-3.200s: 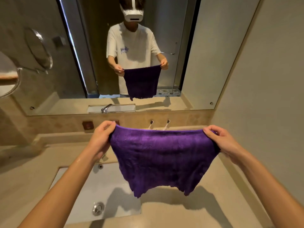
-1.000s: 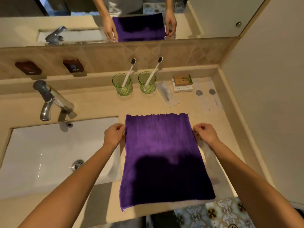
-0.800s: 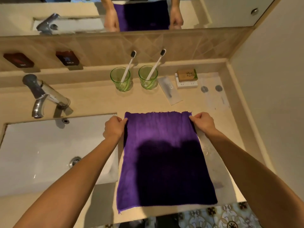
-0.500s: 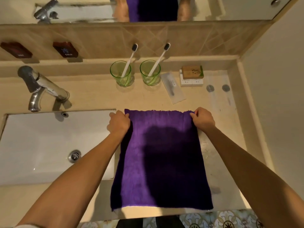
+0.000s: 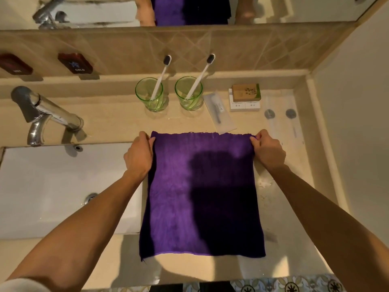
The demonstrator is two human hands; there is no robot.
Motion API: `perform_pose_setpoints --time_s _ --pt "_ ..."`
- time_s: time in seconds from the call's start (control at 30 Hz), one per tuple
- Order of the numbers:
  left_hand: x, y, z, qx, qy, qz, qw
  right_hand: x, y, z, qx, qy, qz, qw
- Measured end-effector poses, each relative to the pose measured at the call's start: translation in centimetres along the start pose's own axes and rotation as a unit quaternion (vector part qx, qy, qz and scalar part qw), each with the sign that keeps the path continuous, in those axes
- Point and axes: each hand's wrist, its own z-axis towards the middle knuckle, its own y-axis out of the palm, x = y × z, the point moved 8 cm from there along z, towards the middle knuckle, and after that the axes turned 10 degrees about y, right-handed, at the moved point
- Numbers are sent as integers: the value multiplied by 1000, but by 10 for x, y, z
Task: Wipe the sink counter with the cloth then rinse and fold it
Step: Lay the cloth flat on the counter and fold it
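A purple cloth [image 5: 179,197] lies spread flat on the beige sink counter [image 5: 280,239], just right of the white basin [image 5: 52,190]. Its near edge sits close to the counter's front edge. My left hand [image 5: 139,157] pinches the cloth's far left corner. My right hand [image 5: 268,151] pinches the far right corner. Both hands rest low on the counter. A dark shadow covers the cloth's right half.
A chrome faucet [image 5: 42,114] stands behind the basin. Two green glasses [image 5: 150,95] [image 5: 188,94] with toothbrushes, a wrapped packet [image 5: 220,111] and small boxes [image 5: 245,98] line the back of the counter. A wall [image 5: 357,102] closes the right side.
The cloth went from hanging in the air between my hands to lying flat on the counter. In the last second my hands slid it slightly away from the front edge.
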Motion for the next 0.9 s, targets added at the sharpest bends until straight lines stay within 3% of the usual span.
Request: perform_pose_setpoints --time_s 0.13,0.27,0.53,0.77,0.9 --pt "-13 -8 -26 36 -86 -109 990 23 -1 -23 -40 62 36 997" --pt "-22 12 -81 -44 -91 -166 981 50 18 -77 -93 47 7 995" --pt "-33 28 -113 -130 -142 -119 974 62 34 -105 -147 82 40 985" --pt "-30 14 -110 -85 -161 -261 948 56 23 -108 -127 87 82 985" --pt "-34 14 -114 -78 -152 -336 926 51 21 -116 -118 44 24 992"
